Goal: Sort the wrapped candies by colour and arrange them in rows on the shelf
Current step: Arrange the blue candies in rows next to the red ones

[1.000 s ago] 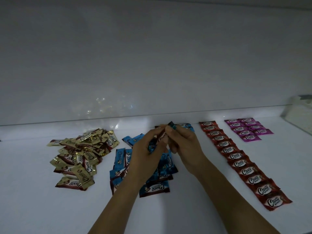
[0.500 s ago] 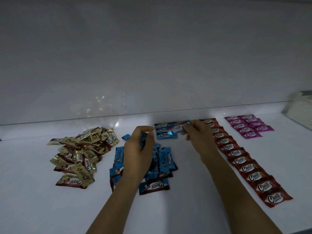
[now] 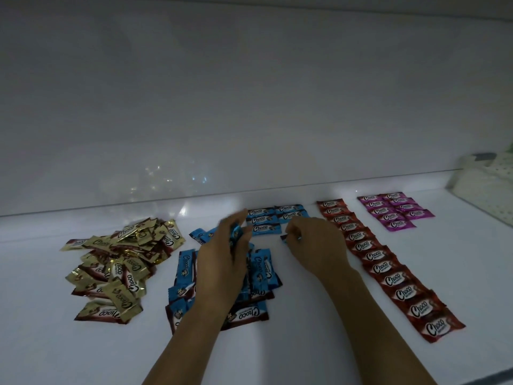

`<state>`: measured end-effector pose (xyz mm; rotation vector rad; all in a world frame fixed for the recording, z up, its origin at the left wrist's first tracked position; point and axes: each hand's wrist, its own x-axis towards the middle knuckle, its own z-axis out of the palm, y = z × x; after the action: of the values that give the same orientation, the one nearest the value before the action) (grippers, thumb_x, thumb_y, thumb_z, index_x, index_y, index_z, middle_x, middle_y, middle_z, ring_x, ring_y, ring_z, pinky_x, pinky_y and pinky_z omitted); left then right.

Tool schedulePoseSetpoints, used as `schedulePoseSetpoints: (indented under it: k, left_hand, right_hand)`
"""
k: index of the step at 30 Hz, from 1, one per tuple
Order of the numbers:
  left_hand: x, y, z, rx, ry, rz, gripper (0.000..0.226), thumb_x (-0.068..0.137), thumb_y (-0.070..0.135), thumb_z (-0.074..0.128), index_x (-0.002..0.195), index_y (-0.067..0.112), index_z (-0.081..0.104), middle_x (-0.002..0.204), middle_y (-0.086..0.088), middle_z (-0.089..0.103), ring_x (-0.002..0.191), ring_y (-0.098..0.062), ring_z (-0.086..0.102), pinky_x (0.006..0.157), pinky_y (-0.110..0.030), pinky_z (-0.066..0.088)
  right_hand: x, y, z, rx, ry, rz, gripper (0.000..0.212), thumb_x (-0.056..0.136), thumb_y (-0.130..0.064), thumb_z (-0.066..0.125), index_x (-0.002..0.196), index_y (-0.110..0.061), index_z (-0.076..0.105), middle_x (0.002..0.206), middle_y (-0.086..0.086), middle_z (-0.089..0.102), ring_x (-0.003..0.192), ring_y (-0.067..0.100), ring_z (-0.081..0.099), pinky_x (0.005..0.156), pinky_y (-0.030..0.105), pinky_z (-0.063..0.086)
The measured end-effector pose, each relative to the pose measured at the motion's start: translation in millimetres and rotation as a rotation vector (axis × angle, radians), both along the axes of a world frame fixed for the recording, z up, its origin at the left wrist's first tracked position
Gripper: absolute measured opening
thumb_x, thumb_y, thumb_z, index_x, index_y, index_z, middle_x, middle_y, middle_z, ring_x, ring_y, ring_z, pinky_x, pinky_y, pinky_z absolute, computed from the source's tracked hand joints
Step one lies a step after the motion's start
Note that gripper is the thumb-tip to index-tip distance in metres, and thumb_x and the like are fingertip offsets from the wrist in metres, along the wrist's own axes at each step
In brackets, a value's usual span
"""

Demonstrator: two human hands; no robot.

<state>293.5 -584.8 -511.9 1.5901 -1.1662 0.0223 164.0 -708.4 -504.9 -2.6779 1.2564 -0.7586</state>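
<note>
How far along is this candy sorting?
Look done: the red row and pink rows. In hand: blue rows begun at the back; the right hand pinches a blue candy beside them, the left hand holds a spare candy. Left: the blue pile and gold pile.

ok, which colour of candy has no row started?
The gold candies, far left: just a jumbled heap. Blue has some laid out; red and pink lie in rows.
</note>
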Motion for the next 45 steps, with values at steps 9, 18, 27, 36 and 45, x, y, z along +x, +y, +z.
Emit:
schedulePoseSetpoints:
  k: [9,18,27,36,45]
  left_hand:
    - [-1,1,2,-0.063,-0.136,0.086,0.034,0.094,0.031,0.042,0.112,0.012,0.064,0.094,0.009,0.059,0.085,0.017,0.053,0.068,0.004,0.037]
    - [-2,2,1,-0.03,-0.131,0.058,0.039,0.094,0.037,0.038,0.11,0.013,0.064,0.084,0.011,0.056,0.079,0.003,0.056,0.061,-0.001,0.04]
    - [4,2,5,0.043,-0.189,0.068,0.018,0.098,0.024,0.049,0.097,0.014,0.063,0.069,0.013,0.052,0.056,-0.003,0.053,0.049,-0.009,0.036]
    - [-1,42,4,0.622,-0.427,-0.005,0.087,0.073,0.083,0.025,0.129,0.02,0.044,0.128,0.003,0.048,0.123,-0.016,0.041,0.106,-0.041,0.031]
    - [-2,38,-13,0.585,-0.535,0.043,0.079,0.075,0.076,0.029,0.138,0.029,0.04,0.135,0.007,0.051,0.124,-0.018,0.044,0.103,-0.041,0.033]
  right_hand:
    - [-5,-13,-10,0.142,-0.055,-0.044,0.025,0.095,-0.016,0.048,0.113,-0.017,0.065,0.115,0.002,0.064,0.099,0.017,0.057,0.078,0.023,0.043]
    - [-3,-12,-16,0.182,-0.129,-0.001,0.025,0.095,-0.014,0.048,0.111,-0.018,0.067,0.115,0.008,0.061,0.096,0.019,0.06,0.073,0.016,0.04]
    - [11,-5,-10,0.114,-0.429,0.17,0.016,0.093,-0.014,0.056,0.104,-0.015,0.068,0.09,0.001,0.069,0.077,0.008,0.057,0.065,0.006,0.041]
    - [26,22,-12,0.217,-0.049,0.219,0.023,0.094,-0.045,0.049,0.1,-0.025,0.059,0.082,-0.007,0.06,0.073,0.01,0.055,0.06,0.023,0.04]
    - [30,26,-5,0.345,-0.073,0.321,0.016,0.094,-0.032,0.054,0.085,-0.023,0.063,0.072,-0.009,0.057,0.066,0.005,0.053,0.057,0.018,0.038]
